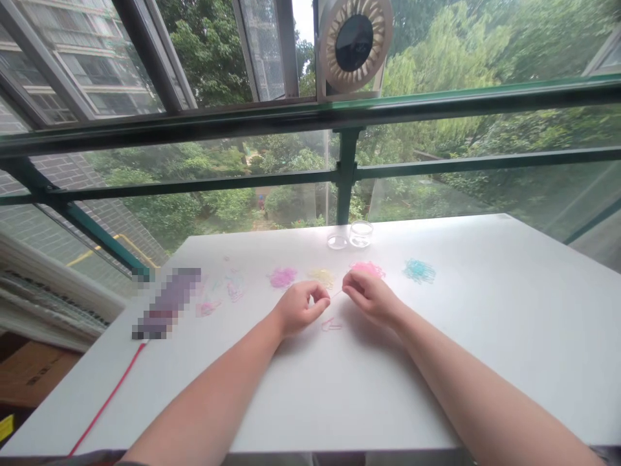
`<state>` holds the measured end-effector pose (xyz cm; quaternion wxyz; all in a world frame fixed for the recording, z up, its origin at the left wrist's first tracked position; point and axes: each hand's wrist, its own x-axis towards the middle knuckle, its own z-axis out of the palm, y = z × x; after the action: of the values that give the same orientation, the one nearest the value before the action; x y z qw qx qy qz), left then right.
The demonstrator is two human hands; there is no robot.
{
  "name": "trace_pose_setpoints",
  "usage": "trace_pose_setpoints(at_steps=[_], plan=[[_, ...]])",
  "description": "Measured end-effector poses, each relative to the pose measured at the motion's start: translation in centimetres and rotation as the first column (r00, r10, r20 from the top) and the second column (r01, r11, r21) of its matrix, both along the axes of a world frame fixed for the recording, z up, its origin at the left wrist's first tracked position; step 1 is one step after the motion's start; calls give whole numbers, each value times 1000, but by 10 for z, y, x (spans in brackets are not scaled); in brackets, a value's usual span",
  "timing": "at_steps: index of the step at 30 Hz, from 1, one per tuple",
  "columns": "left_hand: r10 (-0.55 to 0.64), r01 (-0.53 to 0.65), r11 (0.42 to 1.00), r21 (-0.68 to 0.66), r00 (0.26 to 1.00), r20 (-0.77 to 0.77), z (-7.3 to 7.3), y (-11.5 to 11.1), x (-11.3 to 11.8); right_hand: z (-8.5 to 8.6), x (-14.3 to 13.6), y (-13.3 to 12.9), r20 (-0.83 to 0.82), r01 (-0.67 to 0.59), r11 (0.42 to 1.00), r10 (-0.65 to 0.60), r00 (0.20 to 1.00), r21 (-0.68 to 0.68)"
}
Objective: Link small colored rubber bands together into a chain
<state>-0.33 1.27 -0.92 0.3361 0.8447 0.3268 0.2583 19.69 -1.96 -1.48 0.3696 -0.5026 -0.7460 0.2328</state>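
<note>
My left hand [305,306] and my right hand [366,292] are close together above the white table [310,401], each with thumb and fingertips pinched. A thin pink rubber band [336,294] runs as a short line between the fingertips. Just below them on the table lie a few pink loops [332,325]. Behind the hands sit heaps of thin loops: a purple heap [283,277], a yellow heap [321,278], a pink heap [369,268] partly hidden by my right hand, and a teal heap [420,270].
A clear round container [361,233] and a shallow clear dish [337,241] stand at the back. Small pink packets [207,309] lie at the left beside a blurred-out dark object [169,301] with a red cord [109,398]. A round fan [355,44] hangs by the railing.
</note>
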Motion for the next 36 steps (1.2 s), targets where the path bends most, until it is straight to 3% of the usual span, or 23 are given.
trace_pose_setpoints(at_steps=[11, 23, 32, 36], plan=[[166, -166, 986, -5, 984, 70, -8, 5, 2, 0, 3, -2, 10, 39, 999, -39, 999, 34], [64, -64, 998, -1, 996, 70, -8, 0, 3, 3, -5, -7, 81, -46, 999, 45, 996, 12], [61, -80, 992, 97, 981, 184, -5, 3, 0, 3, 4, 0, 45, 50, 994, -54, 997, 92], [80, -117, 984, 137, 965, 251, -6, 3, 0, 5, -5, -6, 28, -12, 998, 10, 1000, 60]])
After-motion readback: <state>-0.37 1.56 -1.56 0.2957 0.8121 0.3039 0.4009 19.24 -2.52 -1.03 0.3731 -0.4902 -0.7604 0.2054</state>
